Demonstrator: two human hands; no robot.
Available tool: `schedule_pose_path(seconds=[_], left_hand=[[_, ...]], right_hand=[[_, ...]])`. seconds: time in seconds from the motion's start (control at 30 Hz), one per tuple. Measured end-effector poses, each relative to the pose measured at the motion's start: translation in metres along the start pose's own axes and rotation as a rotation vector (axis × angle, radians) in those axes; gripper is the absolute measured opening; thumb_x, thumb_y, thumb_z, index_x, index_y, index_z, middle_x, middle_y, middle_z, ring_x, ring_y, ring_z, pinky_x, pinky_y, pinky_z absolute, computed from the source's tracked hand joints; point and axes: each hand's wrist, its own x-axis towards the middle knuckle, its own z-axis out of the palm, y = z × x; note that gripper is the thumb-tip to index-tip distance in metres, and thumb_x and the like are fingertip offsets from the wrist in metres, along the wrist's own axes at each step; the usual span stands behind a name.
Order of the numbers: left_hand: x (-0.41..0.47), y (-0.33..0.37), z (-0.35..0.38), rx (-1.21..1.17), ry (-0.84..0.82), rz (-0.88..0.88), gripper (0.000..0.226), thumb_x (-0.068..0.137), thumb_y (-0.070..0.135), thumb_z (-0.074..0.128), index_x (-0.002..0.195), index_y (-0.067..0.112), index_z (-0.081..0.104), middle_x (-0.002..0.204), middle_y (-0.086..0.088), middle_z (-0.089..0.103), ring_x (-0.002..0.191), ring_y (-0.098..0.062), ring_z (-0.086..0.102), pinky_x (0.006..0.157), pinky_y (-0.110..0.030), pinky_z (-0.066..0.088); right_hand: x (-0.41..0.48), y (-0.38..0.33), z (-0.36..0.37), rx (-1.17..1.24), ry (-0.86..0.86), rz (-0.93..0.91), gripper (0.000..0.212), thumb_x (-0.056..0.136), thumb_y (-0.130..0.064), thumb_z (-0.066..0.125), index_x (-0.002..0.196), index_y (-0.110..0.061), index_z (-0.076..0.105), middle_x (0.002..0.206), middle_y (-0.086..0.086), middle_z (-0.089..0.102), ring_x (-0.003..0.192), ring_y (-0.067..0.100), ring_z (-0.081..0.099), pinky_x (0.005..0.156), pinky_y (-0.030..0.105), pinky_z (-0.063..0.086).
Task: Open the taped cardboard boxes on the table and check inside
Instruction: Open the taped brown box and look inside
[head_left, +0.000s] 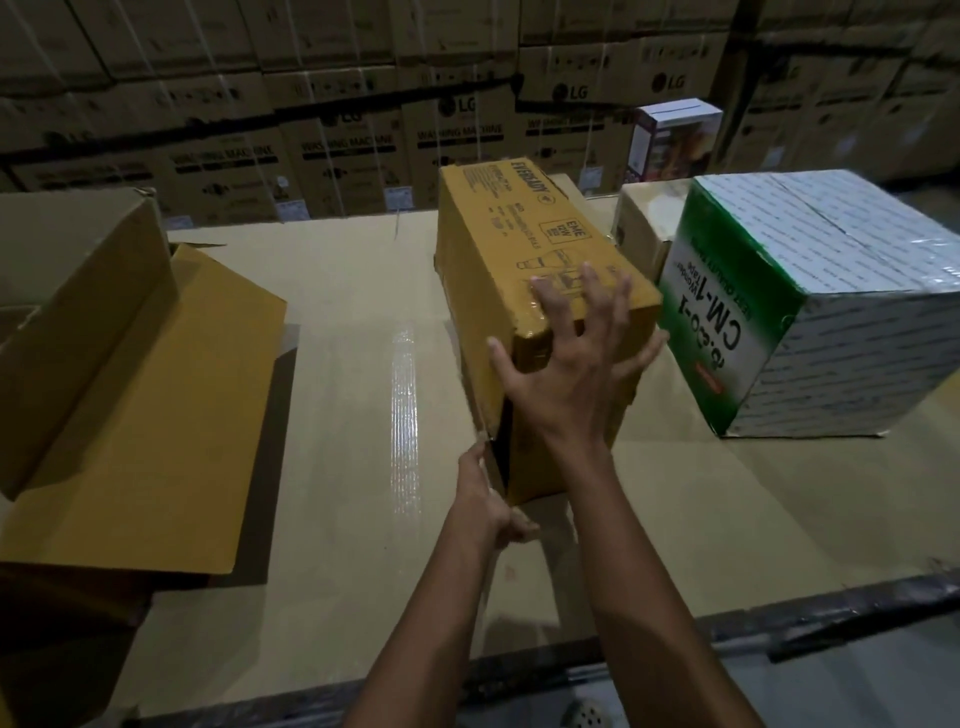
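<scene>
A yellow-brown taped cardboard box (498, 249) with black print stands in the middle of the table (343, 415), tilted up on its near end. My right hand (566, 364) lies spread over its near top corner, fingers straight, pressing on it. My left hand (485, 499) is at the box's lower near edge, where a dark gap shows at the seam; its fingers pinch the flap or tape there. A green and white box (810, 312) wrapped in clear tape stands to the right.
An opened brown box (130, 374) with its flaps spread lies at the left. A small plain box (644, 228) and a white printed carton (670, 135) stand behind the green one. Stacked large cartons (363, 104) wall the back. The table's near edge (727, 623) runs just under my arms.
</scene>
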Motion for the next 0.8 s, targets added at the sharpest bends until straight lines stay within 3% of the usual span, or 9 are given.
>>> schedule_pose_path(seconds=[0.1, 0.17, 0.3, 0.4, 0.47, 0.6, 0.7, 0.8], left_hand=[[0.003, -0.02, 0.015, -0.045, -0.101, 0.049, 0.077, 0.072, 0.063, 0.079, 0.12, 0.006, 0.059, 0.123, -0.018, 0.06, 0.116, -0.04, 0.054, 0.104, -0.057, 0.044], [0.01, -0.037, 0.02, -0.082, -0.138, 0.104, 0.085, 0.067, 0.061, 0.086, 0.126, 0.007, 0.057, 0.123, -0.015, 0.06, 0.12, -0.04, 0.055, 0.102, -0.058, 0.048], [0.032, -0.045, 0.025, -0.125, -0.166, 0.214, 0.108, 0.051, 0.056, 0.097, 0.14, 0.013, 0.054, 0.131, -0.02, 0.061, 0.12, -0.043, 0.057, 0.107, -0.059, 0.046], [0.029, -0.045, 0.03, -0.176, -0.166, 0.24, 0.105, 0.056, 0.052, 0.096, 0.142, 0.012, 0.05, 0.132, -0.019, 0.058, 0.12, -0.04, 0.053, 0.114, -0.055, 0.039], [0.03, -0.045, 0.032, -0.181, -0.126, 0.264, 0.101, 0.057, 0.052, 0.093, 0.14, 0.012, 0.052, 0.129, -0.018, 0.06, 0.118, -0.038, 0.053, 0.115, -0.059, 0.036], [0.027, -0.039, 0.03, -0.193, 0.015, 0.38, 0.123, 0.027, 0.058, 0.101, 0.133, 0.019, 0.052, 0.128, -0.016, 0.065, 0.121, -0.041, 0.058, 0.102, -0.076, 0.034], [0.015, -0.022, 0.018, -0.306, 0.155, 0.534, 0.12, 0.023, 0.047, 0.105, 0.124, 0.023, 0.046, 0.127, -0.013, 0.058, 0.11, -0.037, 0.063, 0.084, -0.067, 0.055], [-0.01, 0.0, 0.004, -0.211, 0.288, 0.771, 0.114, 0.026, 0.055, 0.103, 0.117, 0.032, 0.039, 0.128, -0.005, 0.051, 0.108, -0.028, 0.063, 0.083, -0.052, 0.062]], right_hand=[[0.016, 0.026, -0.008, -0.001, -0.021, 0.076, 0.077, 0.08, -0.073, 0.062, 0.148, -0.043, 0.044, 0.164, 0.001, 0.029, 0.158, 0.027, 0.011, 0.11, 0.083, 0.016], [0.021, 0.04, -0.012, -0.028, 0.001, 0.101, 0.075, 0.081, -0.075, 0.06, 0.146, -0.041, 0.045, 0.159, 0.0, 0.035, 0.155, 0.025, 0.018, 0.108, 0.079, 0.026], [0.02, 0.053, -0.016, 0.002, 0.081, 0.135, 0.071, 0.081, -0.072, 0.061, 0.141, -0.035, 0.051, 0.152, 0.003, 0.041, 0.149, 0.026, 0.025, 0.1, 0.078, 0.036], [0.023, 0.062, -0.017, 0.05, 0.115, 0.141, 0.069, 0.081, -0.069, 0.064, 0.138, -0.032, 0.056, 0.149, 0.005, 0.044, 0.146, 0.027, 0.026, 0.096, 0.077, 0.04], [0.027, 0.067, -0.018, 0.074, 0.132, 0.141, 0.068, 0.08, -0.069, 0.066, 0.135, -0.031, 0.057, 0.146, 0.006, 0.046, 0.143, 0.029, 0.029, 0.095, 0.073, 0.044], [0.029, 0.073, -0.025, 0.165, 0.193, 0.211, 0.065, 0.077, -0.065, 0.07, 0.129, -0.028, 0.061, 0.138, 0.009, 0.05, 0.133, 0.034, 0.039, 0.096, 0.059, 0.049], [0.023, 0.08, -0.028, 0.319, 0.209, 0.355, 0.063, 0.074, -0.062, 0.074, 0.127, -0.031, 0.061, 0.136, 0.007, 0.05, 0.132, 0.031, 0.039, 0.092, 0.041, 0.046], [0.01, 0.093, -0.021, 0.464, 0.221, 0.512, 0.063, 0.073, -0.063, 0.074, 0.126, -0.031, 0.06, 0.138, 0.005, 0.052, 0.133, 0.03, 0.039, 0.098, 0.039, 0.043]])
